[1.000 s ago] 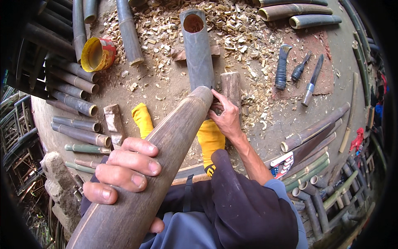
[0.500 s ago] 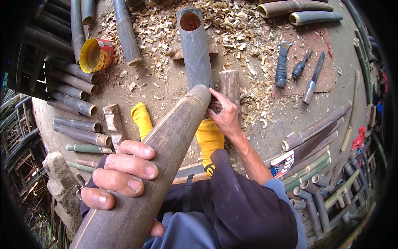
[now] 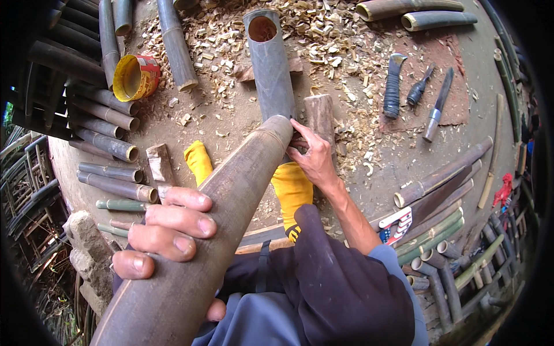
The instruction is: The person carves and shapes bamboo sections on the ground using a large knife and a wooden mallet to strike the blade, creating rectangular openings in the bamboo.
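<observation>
Little has moved since the earlier frame: the left hand (image 3: pixel 180 221) and the bamboo tube (image 3: pixel 234 210) show slightly higher, but the surroundings shift too, so some of that may be the head's own motion. This tube slants from the lower left, near the body, toward the upper middle, its long axis pointing away from the person and rightward. The left grip wraps round its near part, four fingers over the top and the thumb tip showing at the lower right side. The right hand (image 3: pixel 314 157) is the nearer one to the far end, reaching it from the right with forefinger extended; its grip looks narrow, though I cannot tell whether something is pinched in it. Beyond that end, a grey bamboo length (image 3: pixel 270 75) runs away along a wooden block (image 3: pixel 296 64). Its near part is covered, so whether the two touch cannot be told. A short wooden post (image 3: pixel 321 122) stands or lies just beyond the right hand.
</observation>
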Motion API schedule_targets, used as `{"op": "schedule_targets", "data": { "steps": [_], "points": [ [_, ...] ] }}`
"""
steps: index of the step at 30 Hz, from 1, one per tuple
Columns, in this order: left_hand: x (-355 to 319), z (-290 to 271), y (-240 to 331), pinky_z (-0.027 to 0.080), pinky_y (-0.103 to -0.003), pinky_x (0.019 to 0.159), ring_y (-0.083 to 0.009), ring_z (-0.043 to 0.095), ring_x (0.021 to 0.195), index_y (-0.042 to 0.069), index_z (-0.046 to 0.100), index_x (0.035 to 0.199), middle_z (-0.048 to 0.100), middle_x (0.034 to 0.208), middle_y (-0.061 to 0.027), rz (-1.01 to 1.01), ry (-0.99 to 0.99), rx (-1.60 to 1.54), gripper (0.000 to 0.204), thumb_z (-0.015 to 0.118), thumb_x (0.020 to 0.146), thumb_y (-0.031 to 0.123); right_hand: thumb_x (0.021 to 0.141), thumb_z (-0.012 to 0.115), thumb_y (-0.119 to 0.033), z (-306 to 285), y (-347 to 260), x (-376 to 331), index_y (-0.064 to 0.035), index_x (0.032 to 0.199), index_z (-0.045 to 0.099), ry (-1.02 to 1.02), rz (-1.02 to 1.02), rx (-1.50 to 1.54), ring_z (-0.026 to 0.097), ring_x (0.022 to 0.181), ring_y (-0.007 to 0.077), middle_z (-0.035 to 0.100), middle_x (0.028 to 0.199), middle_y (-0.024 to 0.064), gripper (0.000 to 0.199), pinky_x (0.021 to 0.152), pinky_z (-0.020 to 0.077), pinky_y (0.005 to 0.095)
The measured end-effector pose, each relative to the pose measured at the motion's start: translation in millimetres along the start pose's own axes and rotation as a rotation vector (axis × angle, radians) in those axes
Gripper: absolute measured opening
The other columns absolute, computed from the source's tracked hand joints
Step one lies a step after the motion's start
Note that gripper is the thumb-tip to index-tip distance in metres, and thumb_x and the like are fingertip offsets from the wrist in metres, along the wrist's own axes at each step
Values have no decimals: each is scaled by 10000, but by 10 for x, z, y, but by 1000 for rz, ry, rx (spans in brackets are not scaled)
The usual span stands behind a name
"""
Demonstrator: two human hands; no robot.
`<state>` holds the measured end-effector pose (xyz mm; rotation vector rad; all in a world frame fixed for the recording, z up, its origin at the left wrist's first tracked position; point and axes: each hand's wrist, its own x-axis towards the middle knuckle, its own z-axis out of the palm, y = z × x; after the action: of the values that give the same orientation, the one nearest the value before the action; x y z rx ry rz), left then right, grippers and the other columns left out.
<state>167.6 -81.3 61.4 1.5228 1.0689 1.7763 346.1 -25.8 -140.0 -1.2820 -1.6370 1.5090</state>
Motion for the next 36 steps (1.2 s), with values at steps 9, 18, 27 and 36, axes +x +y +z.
{"op": "schedule_targets", "data": {
  "steps": [9,18,27,36],
  "points": [
    [46,-77,-7,434,-517,795,-294,561,898,121,328,1263,507,1017,-94,6,-105,-16,827,837,632,283,798,629,-80,-2026,761,-128,-53,1204,522,763,168,-666,580,842,225,583,1046,145,421,725,495,346],
    [13,-138,-67,425,-507,819,-300,561,929,102,334,1242,512,1022,-117,18,-128,-54,806,838,627,229,733,678,-144,-3118,1491,-89,-100,1364,337,653,338,-989,497,1008,375,522,1030,235,719,894,395,452],
    [-12,-82,-162,428,-504,830,-305,557,944,105,329,1267,518,1023,-114,22,-115,-104,813,832,641,232,713,572,-36,-2908,660,-288,-112,1321,296,796,207,195,557,567,198,552,796,137,672,500,460,304],
    [22,-221,7,430,-508,822,-303,563,928,110,333,1266,515,1028,-112,16,-106,-44,813,833,636,227,693,611,-104,-1868,-590,-114,-89,1178,407,145,323,214,542,577,122,563,742,61,526,507,464,276]
  ]
}}
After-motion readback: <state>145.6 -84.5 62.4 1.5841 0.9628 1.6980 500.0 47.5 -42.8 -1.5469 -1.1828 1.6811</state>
